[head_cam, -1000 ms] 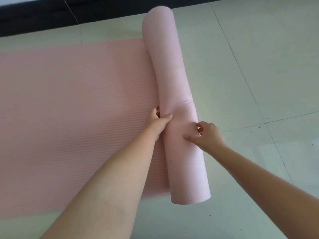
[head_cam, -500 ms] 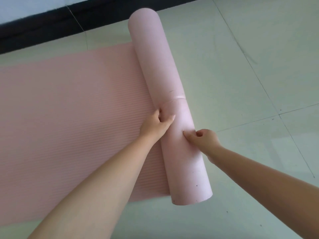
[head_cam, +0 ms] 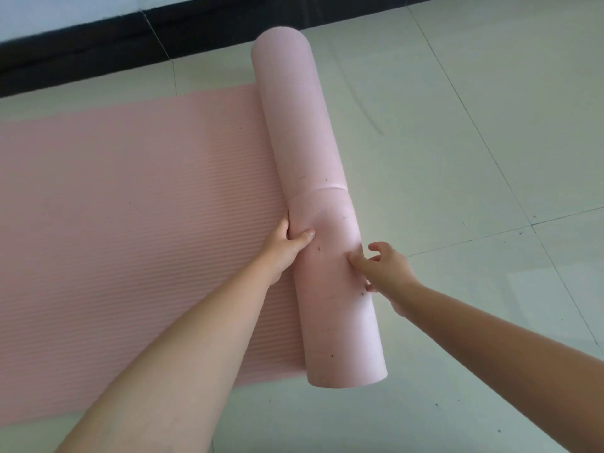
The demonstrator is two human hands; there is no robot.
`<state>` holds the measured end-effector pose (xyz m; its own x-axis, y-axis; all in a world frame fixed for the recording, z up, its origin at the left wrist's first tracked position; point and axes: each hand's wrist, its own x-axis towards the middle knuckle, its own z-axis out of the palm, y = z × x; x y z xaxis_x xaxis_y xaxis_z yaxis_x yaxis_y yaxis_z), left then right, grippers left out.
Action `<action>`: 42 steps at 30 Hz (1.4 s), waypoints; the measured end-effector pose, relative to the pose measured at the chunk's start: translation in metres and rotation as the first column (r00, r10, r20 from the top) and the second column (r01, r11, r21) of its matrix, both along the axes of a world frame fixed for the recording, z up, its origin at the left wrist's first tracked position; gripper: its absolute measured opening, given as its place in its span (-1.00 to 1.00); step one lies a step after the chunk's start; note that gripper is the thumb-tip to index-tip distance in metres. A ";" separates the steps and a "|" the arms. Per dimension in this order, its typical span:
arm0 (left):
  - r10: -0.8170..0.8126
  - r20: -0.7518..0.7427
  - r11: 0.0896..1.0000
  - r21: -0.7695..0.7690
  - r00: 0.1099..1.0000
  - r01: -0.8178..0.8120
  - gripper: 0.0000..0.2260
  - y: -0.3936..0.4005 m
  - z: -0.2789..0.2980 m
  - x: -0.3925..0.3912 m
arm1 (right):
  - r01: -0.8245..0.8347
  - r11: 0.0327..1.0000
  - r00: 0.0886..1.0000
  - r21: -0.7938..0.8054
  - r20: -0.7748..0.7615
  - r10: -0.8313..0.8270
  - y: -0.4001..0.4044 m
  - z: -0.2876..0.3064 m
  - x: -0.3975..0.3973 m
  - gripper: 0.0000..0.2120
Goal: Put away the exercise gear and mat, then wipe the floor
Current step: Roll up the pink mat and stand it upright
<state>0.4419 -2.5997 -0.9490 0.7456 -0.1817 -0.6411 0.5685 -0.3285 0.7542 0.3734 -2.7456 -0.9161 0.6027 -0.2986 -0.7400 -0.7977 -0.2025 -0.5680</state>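
- The pink exercise mat [head_cam: 130, 223] is laid on the tiled floor [head_cam: 474, 158], with its right portion wound into a thick roll [head_cam: 313, 197]; the flat part is spread out to the left of it.
- The roll's long axis runs away from the person, from a near end at the bottom of the view to a far end close to the dark skirting [head_cam: 98, 53]; it leans a little leftward as it recedes.
- The relation on which the coming move is judged to turn: the unrolled sheet lies to the left of both hands, so the roll would have to be turned leftward, across its long axis.
- The left hand [head_cam: 282, 248] is set at the seam where roll meets flat sheet; its grip is clamped on the roll, thumb on top and fingers tucked in at the crease.
- The right hand [head_cam: 382, 269] is held at the roll's right flank; its thumb is pressed to the surface, while the other fingers are loosely spread and apart, nothing being clasped.
- Both hands sit on the near half of the roll, so the far end is left unsteered and uneven winding is judged a risk.
- The roll's surface is smooth and pale pink, marked with small dark specks, with a raised curved edge across it at mid-length; the flat sheet is finely ribbed.
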 end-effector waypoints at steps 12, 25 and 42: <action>-0.794 0.420 0.550 0.804 0.440 0.225 -0.48 0.050 0.035 0.007 | -0.061 0.996 0.987 0.072 0.153 0.050 0.063 0.021 -0.014 -0.58; -0.818 -0.059 0.116 0.957 0.572 0.265 -0.58 0.087 0.068 0.029 | -0.321 0.946 0.945 0.053 -0.056 0.323 0.122 0.016 -0.011 -0.49; -0.809 -0.112 0.101 0.941 0.578 0.324 -0.52 0.129 0.070 0.058 | -0.566 0.808 0.809 0.163 -0.081 0.582 0.148 0.013 0.037 -0.67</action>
<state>0.4996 -2.4710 -0.8788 0.8522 -0.2496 -0.4599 -0.3431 -0.9301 -0.1310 0.4103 -2.5974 -0.9026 0.5378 0.1733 -0.8250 -0.6219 -0.5792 -0.5271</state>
